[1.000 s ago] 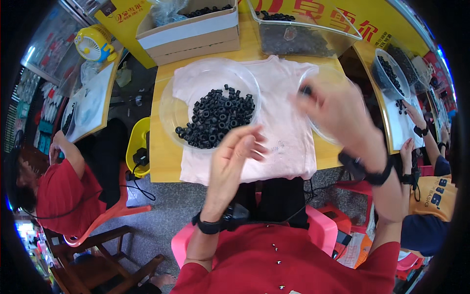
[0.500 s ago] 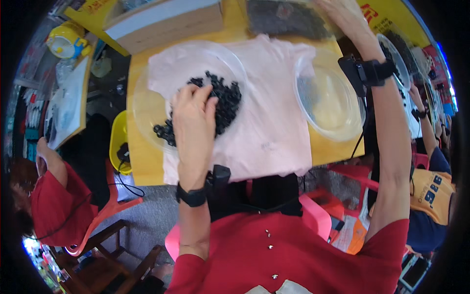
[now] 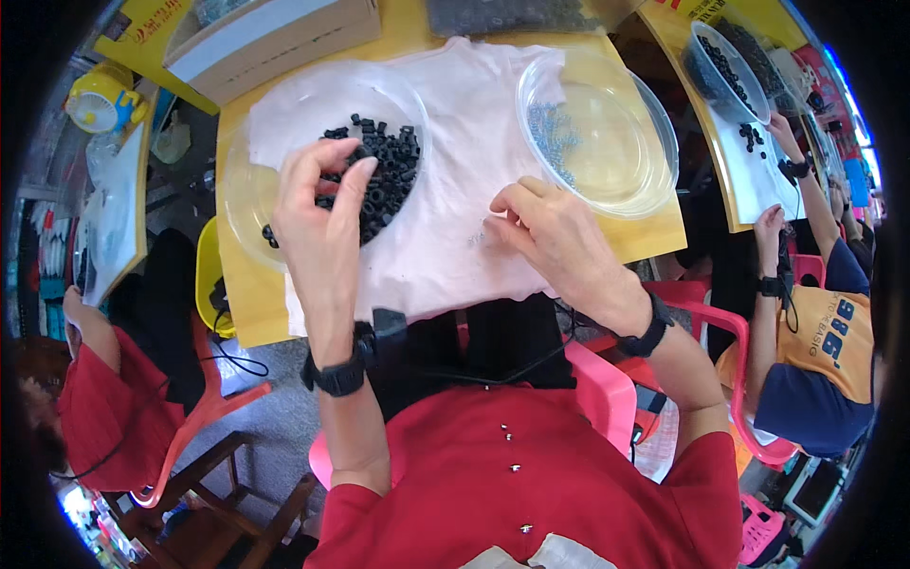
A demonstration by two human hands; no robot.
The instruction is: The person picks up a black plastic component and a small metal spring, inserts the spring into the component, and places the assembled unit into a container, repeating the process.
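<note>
My left hand [image 3: 322, 213] is over a wide clear plastic basin [image 3: 413, 100] on the left, thumb and forefinger drawn together around what looks like a small black part. Many short, round black parts [image 3: 387, 194] lie heaped in the basin. My right hand [image 3: 569, 245] is closed in a pinch just above the pale pink cloth [image 3: 455, 104]; what its fingertips hold cannot be made out. Beside those fingertips lie a few tiny clear pieces [image 3: 477, 239]. To the right, a second clear basin [image 3: 654, 180] has small bluish clear pieces [image 3: 553, 137] along its left side.
The cloth covers part of a yellow table [image 3: 654, 232]. A cardboard box [image 3: 284, 47] and a dark-filled clear bin [image 3: 512, 14] stand at its far side. People sit at tables on both sides, one in an orange-and-navy shirt [image 3: 825, 351]. A yellow bin [image 3: 209, 270] stands left.
My right hand has come down from the dark-filled bin at the far right to the cloth between the basins. My left hand has lifted slightly from the black parts. The whole view has shifted.
</note>
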